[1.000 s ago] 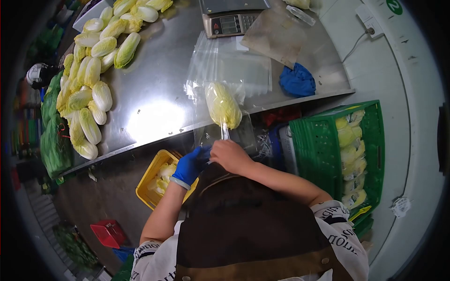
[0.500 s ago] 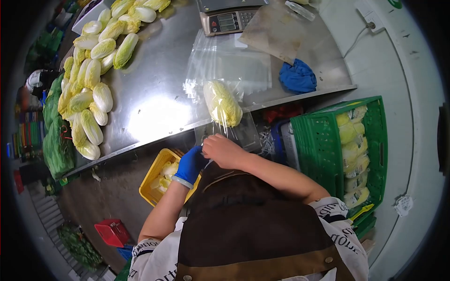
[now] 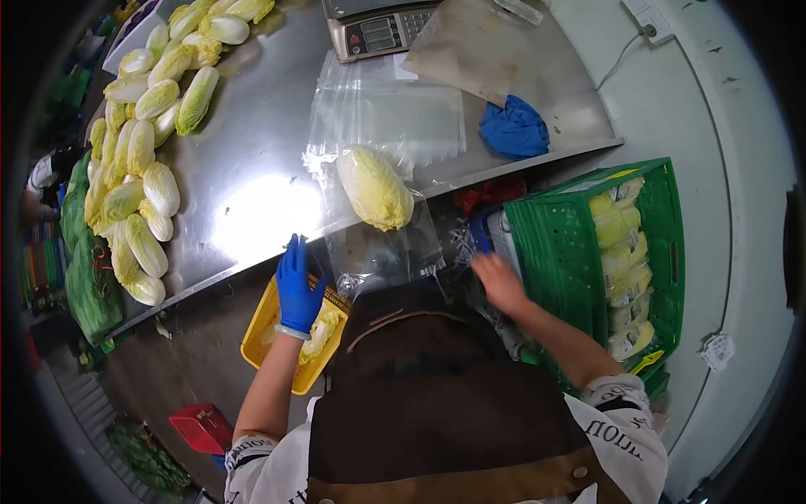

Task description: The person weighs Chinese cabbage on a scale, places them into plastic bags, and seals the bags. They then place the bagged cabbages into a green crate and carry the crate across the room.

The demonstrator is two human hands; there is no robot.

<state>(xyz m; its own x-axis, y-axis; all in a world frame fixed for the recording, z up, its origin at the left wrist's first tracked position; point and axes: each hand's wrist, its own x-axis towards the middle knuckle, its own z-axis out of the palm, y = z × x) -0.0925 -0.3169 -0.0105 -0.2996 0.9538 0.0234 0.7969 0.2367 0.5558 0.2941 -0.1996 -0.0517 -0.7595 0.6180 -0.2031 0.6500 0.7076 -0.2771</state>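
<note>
A pale yellow cabbage (image 3: 375,188) lies at the front edge of the steel table, on clear plastic. A clear plastic bag (image 3: 382,250) hangs over the edge in front of it. My left hand (image 3: 298,290), in a blue glove, is above the yellow basket (image 3: 273,336), fingers stretched out and holding nothing. Bare, my right hand (image 3: 499,279) is beside the green crate, near some crumpled clear plastic (image 3: 463,244); its fingertips are blurred, and whether they hold anything is unclear. Behind the cabbage lies a stack of clear bags (image 3: 395,109).
Many cabbages (image 3: 141,147) are piled at the table's left. A scale (image 3: 378,34) stands at the back, and a blue cloth (image 3: 514,128) lies to the right. Right of me, a green crate (image 3: 558,260) holds packed cabbages. A red basket (image 3: 201,428) is on the floor.
My hands have come apart: the left moved left over the yellow basket, the right moved right toward the green crate. Both let go of the plastic in front of the cabbage. The view shifted slightly.
</note>
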